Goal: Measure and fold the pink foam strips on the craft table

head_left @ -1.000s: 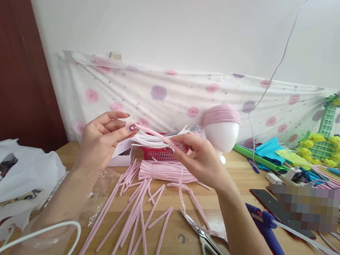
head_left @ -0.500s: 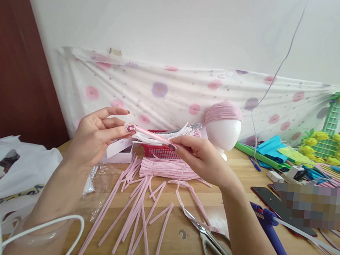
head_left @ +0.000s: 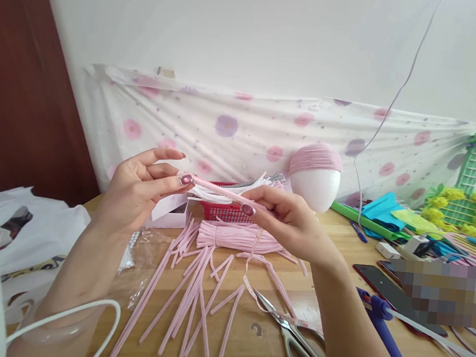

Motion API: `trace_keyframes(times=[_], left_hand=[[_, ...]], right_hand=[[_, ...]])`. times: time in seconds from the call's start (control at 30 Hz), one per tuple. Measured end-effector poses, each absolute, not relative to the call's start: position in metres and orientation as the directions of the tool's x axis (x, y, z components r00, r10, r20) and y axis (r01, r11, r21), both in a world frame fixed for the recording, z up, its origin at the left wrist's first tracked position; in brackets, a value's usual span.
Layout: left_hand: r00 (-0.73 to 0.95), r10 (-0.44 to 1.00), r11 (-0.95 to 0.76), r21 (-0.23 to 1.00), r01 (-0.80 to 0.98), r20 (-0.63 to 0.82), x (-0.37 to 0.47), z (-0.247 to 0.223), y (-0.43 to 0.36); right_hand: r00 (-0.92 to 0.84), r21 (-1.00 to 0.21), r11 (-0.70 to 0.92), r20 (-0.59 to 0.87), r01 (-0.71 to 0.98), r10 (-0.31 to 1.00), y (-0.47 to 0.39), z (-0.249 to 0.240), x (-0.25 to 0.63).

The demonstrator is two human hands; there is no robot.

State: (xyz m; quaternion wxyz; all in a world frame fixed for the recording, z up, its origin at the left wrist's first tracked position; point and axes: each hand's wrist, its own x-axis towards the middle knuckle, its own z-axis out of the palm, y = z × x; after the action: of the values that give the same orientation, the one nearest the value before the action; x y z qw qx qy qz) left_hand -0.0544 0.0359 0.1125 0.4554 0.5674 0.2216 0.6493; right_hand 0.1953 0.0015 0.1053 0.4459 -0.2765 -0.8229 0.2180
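Between my hands a pink strip is stretched, slanting slightly down to the right. My left hand pinches its left end between thumb and fingers. My right hand pinches it near the other end; the tip is hidden by the fingers. A measuring tape hangs below my right hand and runs down to the scissors on the table. Beneath the strip lie a bundle of pink fuzzy stems and several loose pink stems.
Behind stands a red basket of white stems, beside a white box. A foam head wears pink wrapping. On the right are a glue gun, a phone and green craftwork. A white cable loop is near my left forearm.
My right hand has slid slightly right along the strip, and more of the strip shows between my hands. The tape now reaches up toward my right hand. The whole view has shifted slightly.
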Motion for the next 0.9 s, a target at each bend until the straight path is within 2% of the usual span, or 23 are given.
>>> trace_keyframes(times=[0.1, 0.3, 0.47, 0.73, 0.9], left_hand=[[0.081, 0.836, -0.485, 0.8, -0.353, 0.543, -0.0555, 0.1126, 0.0344], [0.087, 0.841, -0.481, 0.812, -0.33, 0.534, -0.0545, 0.1146, 0.0292], [0.094, 0.846, -0.479, 0.825, -0.299, 0.525, -0.0561, 0.1156, 0.0289], [0.116, 0.858, -0.459, 0.848, -0.263, 0.5, -0.0581, 0.1168, 0.0282], [0.127, 0.825, -0.509, 0.822, -0.255, 0.551, -0.0579, 0.1171, 0.0275]], right_hand=[[-0.45, -0.651, 0.724, 0.59, 0.225, 0.67, 0.0026, 0.1058, 0.1958], [-0.457, -0.619, 0.745, 0.603, 0.249, 0.654, 0.0054, 0.1057, 0.1984], [-0.494, -0.664, 0.709, 0.547, 0.236, 0.676, 0.004, 0.1061, 0.2003], [-0.521, -0.616, 0.744, 0.559, 0.258, 0.645, 0.0038, 0.1096, 0.2007], [-0.492, -0.691, 0.679, 0.514, 0.247, 0.702, 0.0083, 0.1075, 0.2004]])
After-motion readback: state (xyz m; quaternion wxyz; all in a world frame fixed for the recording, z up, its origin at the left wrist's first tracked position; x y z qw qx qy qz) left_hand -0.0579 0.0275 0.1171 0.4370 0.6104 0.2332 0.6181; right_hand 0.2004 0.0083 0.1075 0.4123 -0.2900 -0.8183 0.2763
